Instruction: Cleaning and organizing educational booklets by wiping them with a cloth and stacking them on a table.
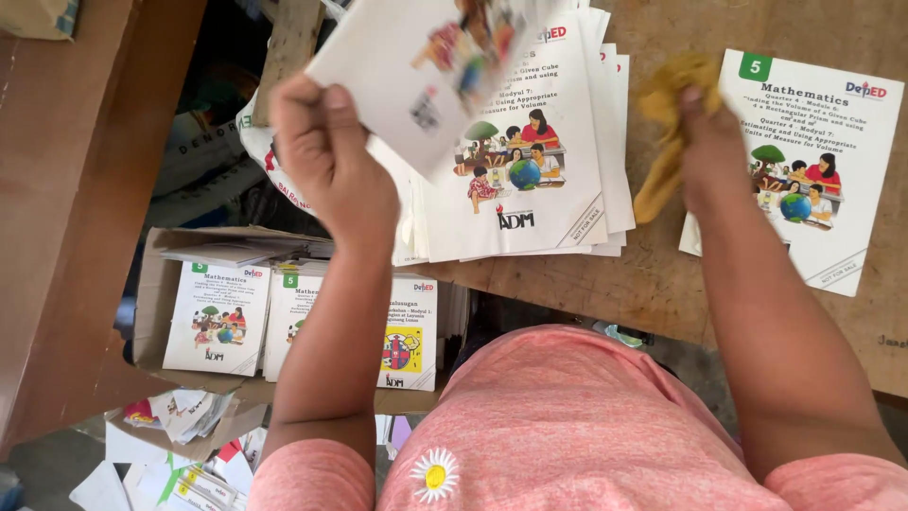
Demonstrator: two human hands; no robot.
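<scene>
Left hand [331, 166] lifts booklet [416, 66]; right hand [709, 151] grips cloth [667, 132]

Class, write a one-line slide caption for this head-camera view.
Left hand lifts a white booklet above a booklet stack while right hand grips a yellow cloth.

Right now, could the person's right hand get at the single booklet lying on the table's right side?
Probably yes. The right hand already rests at the left edge of the single booklet, with nothing between them, though its fingers are closed on a yellow cloth, so it would grip poorly.
</scene>
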